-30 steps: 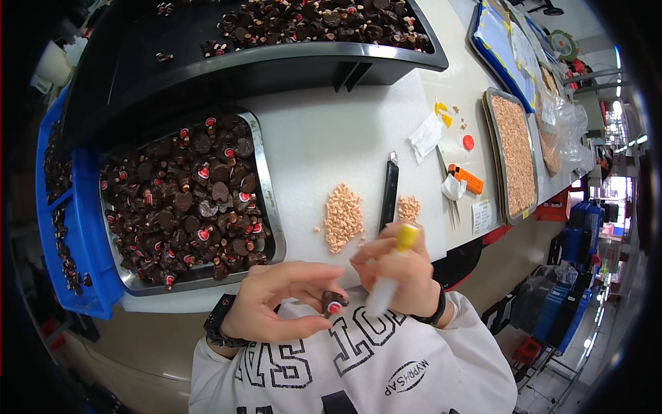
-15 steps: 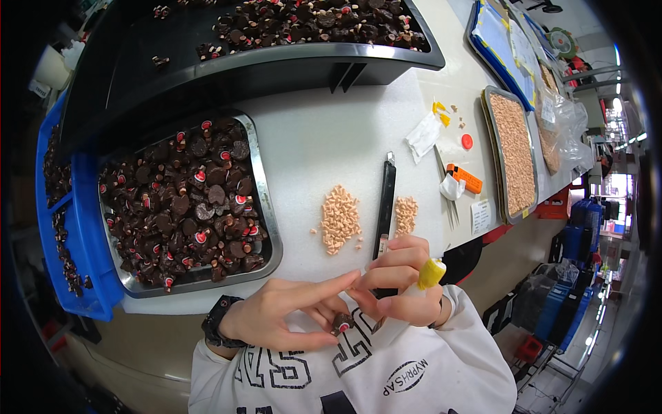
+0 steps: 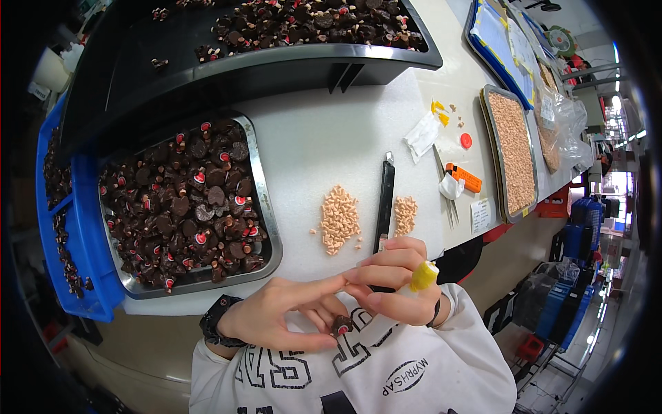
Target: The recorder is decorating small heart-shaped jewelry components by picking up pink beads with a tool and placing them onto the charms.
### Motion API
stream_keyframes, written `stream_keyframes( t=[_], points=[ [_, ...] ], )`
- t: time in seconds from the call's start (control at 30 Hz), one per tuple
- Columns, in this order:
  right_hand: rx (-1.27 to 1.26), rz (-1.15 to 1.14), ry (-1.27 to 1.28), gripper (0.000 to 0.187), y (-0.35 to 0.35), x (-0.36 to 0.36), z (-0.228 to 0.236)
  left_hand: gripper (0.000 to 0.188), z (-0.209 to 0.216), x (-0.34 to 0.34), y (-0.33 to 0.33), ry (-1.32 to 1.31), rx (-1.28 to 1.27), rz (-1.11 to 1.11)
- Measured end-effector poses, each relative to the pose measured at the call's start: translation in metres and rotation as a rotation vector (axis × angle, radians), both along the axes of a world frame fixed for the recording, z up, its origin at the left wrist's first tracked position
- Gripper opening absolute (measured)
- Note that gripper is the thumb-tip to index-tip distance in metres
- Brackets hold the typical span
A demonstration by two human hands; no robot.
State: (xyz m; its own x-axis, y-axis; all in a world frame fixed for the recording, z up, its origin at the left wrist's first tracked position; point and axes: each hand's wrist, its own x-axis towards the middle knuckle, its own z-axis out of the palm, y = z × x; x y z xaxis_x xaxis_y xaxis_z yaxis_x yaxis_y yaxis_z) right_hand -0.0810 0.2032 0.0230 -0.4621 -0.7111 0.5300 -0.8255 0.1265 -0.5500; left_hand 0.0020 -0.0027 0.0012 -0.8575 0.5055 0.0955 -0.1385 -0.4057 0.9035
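Observation:
My left hand (image 3: 289, 314) is curled, with a small dark brown piece marked with a red spot (image 3: 340, 326) held by its fingers above the thumb. The left index finger stretches across to meet the fingertips of my right hand (image 3: 394, 283). My right fingers are bent around a small white tube with a yellow wrapped end (image 3: 424, 276), which points up and right. Whatever may lie between the touching fingertips is too small to make out. Just beyond the hands lie a pile of pale beige bits (image 3: 339, 219), a black utility knife (image 3: 387, 200) and a smaller beige pile (image 3: 405, 215).
At left a metal tray (image 3: 276, 238) holds many dark brown pieces, beside a blue bin (image 3: 86, 262). A large black tray (image 3: 276, 58) spans the far side. To the right are an orange lighter (image 3: 464, 178), a red cap (image 3: 466, 141), tweezers (image 3: 452, 212) and a beige-filled tray (image 3: 510, 152).
My right hand and the yellow-ended tube have shifted slightly left, and the left index fingertip has drawn back a little. The brown piece stays in my left hand.

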Motion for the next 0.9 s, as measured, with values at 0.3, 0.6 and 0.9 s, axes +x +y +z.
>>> stream_keyframes(
  t=[0.3,0.6,0.9],
  points=[
    [-0.076,-0.043,0.003,0.024,-0.004,0.001,-0.007,0.077,0.0,0.001,0.0,-0.021,-0.025,0.011],
    [0.024,0.008,-0.05,0.023,0.0,0.002,0.011,0.05,0.0,0.002,0.012,0.031,-0.203,0.439],
    [0.156,0.061,-0.049,0.015,0.003,0.004,0.007,0.047,-0.012,0.009,0.024,0.027,-0.249,0.557]
  ],
)
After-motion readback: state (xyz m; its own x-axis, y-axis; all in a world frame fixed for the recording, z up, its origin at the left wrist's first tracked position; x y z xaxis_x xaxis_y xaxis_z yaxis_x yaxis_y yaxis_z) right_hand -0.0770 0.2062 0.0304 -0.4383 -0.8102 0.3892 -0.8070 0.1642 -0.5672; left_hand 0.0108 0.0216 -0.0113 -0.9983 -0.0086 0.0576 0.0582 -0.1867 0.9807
